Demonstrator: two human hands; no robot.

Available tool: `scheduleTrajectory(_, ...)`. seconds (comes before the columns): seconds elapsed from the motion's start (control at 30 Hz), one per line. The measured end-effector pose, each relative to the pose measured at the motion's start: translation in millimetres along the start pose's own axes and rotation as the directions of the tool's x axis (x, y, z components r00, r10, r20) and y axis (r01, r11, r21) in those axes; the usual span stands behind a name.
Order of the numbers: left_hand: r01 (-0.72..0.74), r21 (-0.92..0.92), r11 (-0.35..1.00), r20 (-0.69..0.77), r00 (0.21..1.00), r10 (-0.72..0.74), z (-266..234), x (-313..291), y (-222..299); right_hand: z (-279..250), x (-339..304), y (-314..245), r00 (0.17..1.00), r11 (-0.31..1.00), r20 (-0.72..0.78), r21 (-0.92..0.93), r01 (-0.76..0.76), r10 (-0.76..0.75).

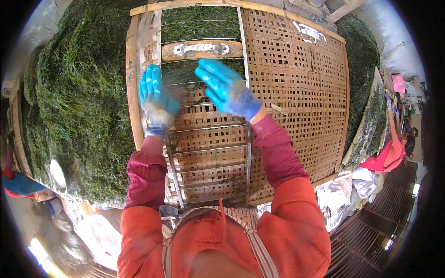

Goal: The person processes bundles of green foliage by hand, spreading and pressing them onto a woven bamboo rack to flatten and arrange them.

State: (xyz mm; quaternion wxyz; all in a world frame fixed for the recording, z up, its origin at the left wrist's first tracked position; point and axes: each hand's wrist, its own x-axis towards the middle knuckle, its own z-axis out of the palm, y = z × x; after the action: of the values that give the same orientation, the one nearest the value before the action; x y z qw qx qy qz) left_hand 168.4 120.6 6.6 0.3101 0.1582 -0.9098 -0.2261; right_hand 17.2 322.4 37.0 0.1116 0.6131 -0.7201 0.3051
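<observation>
A narrow metal frame with crossbars lies on a woven bamboo mat. Wet green seaweed fills the frame's far part, while bamboo shows through its near part. Across the frame lies a wooden block with a metal handle, touched by neither hand. My left hand, in a blue glove, is by the frame's left rail with fingers stretched forward. My right hand, gloved alike, hovers or rests over the near edge of the seaweed, fingers extended and pointing left. Whether it touches the seaweed I cannot tell.
A big heap of seaweed rises on the left, with a white bowl-like object at its near edge. More seaweed is beyond the mat's right edge. A person in red works at far right; another person's blue sleeve shows at left.
</observation>
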Motion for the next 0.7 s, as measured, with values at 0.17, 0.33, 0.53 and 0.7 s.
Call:
scheduleTrajectory(0.17, 0.048, 0.051, 0.998, -0.088, 0.995, -0.043, 12.4, -6.4, -20.0, 2.9, 48.7, 21.4, 0.995, 0.964, -0.02, -0.249, 0.092, -0.1)
scheduleTrajectory(0.33, -0.244, 0.098, 0.965, -0.18, 0.949, 0.258, -4.0, 3.5, -11.9, 36.3, 87.4, 32.2, 1.0, 0.861, -0.021, -0.508, -0.026, 0.018)
scheduleTrajectory(0.53, -0.315, 0.093, 0.945, -0.015, 0.948, 0.317, -30.5, 31.1, 19.1, -86.7, 23.3, 67.6, 0.979, 0.96, -0.2, -0.265, -0.087, 0.034)
scheduleTrajectory(0.7, -0.4, 0.037, 0.916, 0.174, 0.905, 0.388, 20.4, 113.0, 7.2, -24.5, -31.0, 49.8, 0.993, 0.949, -0.098, -0.313, 0.032, -0.065)
